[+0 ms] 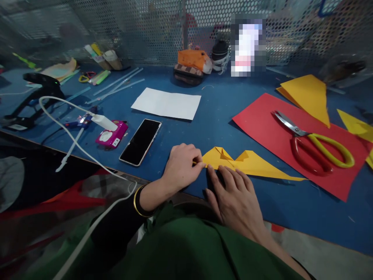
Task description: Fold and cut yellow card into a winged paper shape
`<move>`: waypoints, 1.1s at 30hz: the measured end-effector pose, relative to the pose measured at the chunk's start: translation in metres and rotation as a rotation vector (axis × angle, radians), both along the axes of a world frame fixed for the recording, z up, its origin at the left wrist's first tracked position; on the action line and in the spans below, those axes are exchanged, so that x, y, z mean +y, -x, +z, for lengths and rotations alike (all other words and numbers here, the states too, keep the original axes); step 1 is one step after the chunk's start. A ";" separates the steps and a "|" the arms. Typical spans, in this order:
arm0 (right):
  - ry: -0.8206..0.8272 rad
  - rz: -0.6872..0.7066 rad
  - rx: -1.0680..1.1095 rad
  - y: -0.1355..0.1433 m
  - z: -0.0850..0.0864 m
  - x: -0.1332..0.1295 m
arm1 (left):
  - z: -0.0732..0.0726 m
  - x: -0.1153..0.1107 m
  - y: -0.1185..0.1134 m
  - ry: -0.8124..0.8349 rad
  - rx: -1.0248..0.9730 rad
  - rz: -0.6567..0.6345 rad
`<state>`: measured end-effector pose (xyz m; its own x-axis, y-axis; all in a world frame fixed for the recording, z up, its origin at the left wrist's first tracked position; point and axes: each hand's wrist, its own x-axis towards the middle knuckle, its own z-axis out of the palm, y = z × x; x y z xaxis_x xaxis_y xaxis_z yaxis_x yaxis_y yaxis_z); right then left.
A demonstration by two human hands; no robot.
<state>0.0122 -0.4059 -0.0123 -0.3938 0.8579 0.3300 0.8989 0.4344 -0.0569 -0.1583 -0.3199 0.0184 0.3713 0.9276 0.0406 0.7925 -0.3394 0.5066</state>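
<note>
A folded yellow paper [253, 164] lies near the front edge of the blue table, with two raised points and a long thin tip to the right. My left hand [184, 165] pinches its left end between thumb and curled fingers. My right hand [234, 190] rests palm down, its fingers spread along the lower edge of the paper. To the right, scissors [303, 134] with one red and one yellow handle lie on a red sheet [262, 116]. The thin tip of the yellow paper reaches onto that sheet.
A phone [140, 142] and a pink power socket [112, 134] with a white cable lie left of my hands. Behind are a white sheet [167, 103] and an orange pouch [194, 59]. More yellow paper [309, 93] is at right, a glue gun [83, 119] at left.
</note>
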 end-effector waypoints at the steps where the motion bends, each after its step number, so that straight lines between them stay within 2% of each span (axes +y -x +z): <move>1: 0.000 -0.006 0.001 0.000 0.001 0.000 | 0.000 0.000 0.001 0.005 -0.019 0.015; 7: -0.007 0.000 0.002 -0.001 0.002 -0.001 | 0.003 0.002 0.005 0.068 -0.069 0.048; 17: -0.017 0.011 0.002 -0.002 0.003 0.000 | 0.003 0.006 0.010 0.055 0.024 -0.058; 25: -0.019 -0.001 -0.002 -0.001 0.003 -0.001 | -0.003 -0.006 0.019 -0.003 -0.012 0.064; 33: -0.010 -0.008 -0.015 -0.001 0.002 -0.002 | -0.002 -0.005 0.028 -0.027 0.011 0.076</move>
<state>0.0133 -0.4079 -0.0102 -0.3916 0.8580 0.3323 0.9032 0.4274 -0.0390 -0.1860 -0.3252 0.0162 0.3009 0.9516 0.0627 0.8216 -0.2920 0.4895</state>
